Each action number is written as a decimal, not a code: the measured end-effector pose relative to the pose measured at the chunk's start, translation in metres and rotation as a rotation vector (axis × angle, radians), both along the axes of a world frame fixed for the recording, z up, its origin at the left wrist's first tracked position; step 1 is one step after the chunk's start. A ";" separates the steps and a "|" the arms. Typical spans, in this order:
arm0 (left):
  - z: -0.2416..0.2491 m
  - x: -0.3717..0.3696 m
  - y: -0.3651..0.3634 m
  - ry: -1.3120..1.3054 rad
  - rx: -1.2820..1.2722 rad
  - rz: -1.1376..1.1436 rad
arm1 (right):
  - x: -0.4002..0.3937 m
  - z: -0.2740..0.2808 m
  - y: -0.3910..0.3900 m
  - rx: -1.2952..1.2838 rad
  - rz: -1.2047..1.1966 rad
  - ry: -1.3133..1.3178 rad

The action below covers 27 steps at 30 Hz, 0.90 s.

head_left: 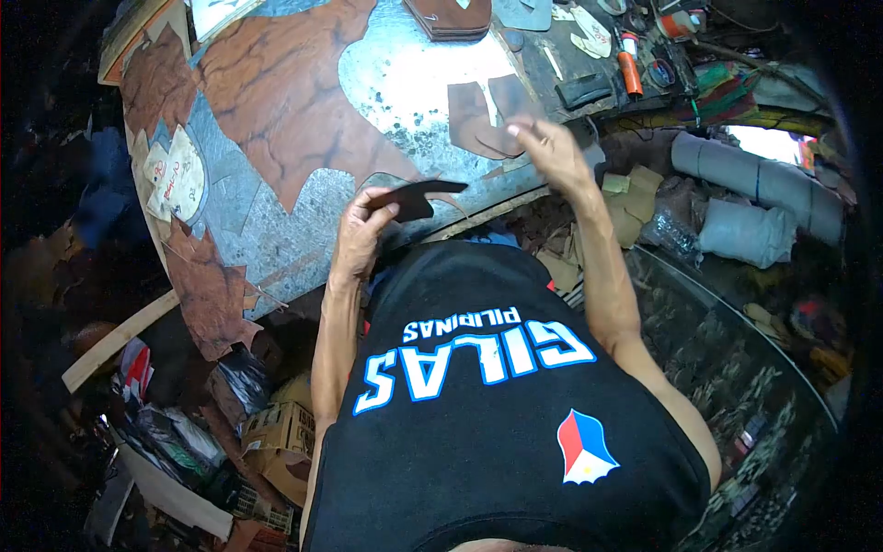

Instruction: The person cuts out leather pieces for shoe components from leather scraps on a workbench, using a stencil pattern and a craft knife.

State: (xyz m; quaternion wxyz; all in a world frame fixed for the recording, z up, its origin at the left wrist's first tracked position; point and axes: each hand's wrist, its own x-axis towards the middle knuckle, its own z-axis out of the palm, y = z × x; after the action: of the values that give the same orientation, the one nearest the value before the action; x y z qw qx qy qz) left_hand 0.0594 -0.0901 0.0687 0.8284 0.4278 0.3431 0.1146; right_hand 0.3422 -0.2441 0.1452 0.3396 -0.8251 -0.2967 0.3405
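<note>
My left hand [361,230] is closed on a dark brown leather piece [418,198], thumb on top, held just over the table's front edge. The piece is bent, with one end reaching right. My right hand [554,158] hovers to the right of it, thumb and fingers drawn together and slightly blurred. I cannot make out what is between those fingertips. Close to them, brown cut leather pieces [467,115] lie on the metal-topped table [285,241], and a thin dark curved edge shows there.
A large brown hide [276,83] covers the table's left. Paper patterns [175,175] lie on it. Stacked leather pieces [451,20] sit at the back. An orange tube [629,69] and a dark block [583,90] stand right. Wrapped rolls [754,179] and a cardboard box [280,437] are below.
</note>
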 end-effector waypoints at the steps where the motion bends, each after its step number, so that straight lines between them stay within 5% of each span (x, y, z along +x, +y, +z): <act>1: 0.013 0.002 -0.003 -0.079 0.096 -0.021 | -0.015 0.001 -0.004 -0.098 0.020 0.159; 4: 0.025 -0.004 0.006 -0.243 0.585 -0.273 | -0.065 -0.002 -0.015 -0.105 0.128 0.481; 11: 0.011 -0.030 0.012 -0.143 1.207 -0.307 | -0.146 -0.016 -0.026 0.153 -0.260 0.852; 14: 0.005 -0.043 0.003 -0.097 1.004 -0.099 | -0.164 -0.021 -0.031 0.218 -0.342 0.843; 16: -0.004 -0.052 0.007 -0.086 0.792 -0.150 | -0.176 -0.019 -0.030 0.285 -0.450 0.798; 18: -0.004 -0.057 0.012 -0.114 -0.051 -0.127 | -0.186 -0.015 -0.026 0.283 -0.456 0.774; 19: -0.001 -0.058 0.015 -0.151 -0.135 -0.159 | -0.192 -0.015 -0.025 0.274 -0.454 0.757; 27: -0.017 -0.076 0.021 -0.149 0.009 -0.218 | -0.214 -0.019 -0.014 0.054 -0.428 0.591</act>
State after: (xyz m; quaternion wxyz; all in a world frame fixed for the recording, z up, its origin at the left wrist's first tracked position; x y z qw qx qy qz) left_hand -0.0168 -0.0687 0.0513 0.8571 0.4566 0.2316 0.0566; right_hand 0.1277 -0.2581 0.1267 0.4958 -0.7253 -0.0153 0.4773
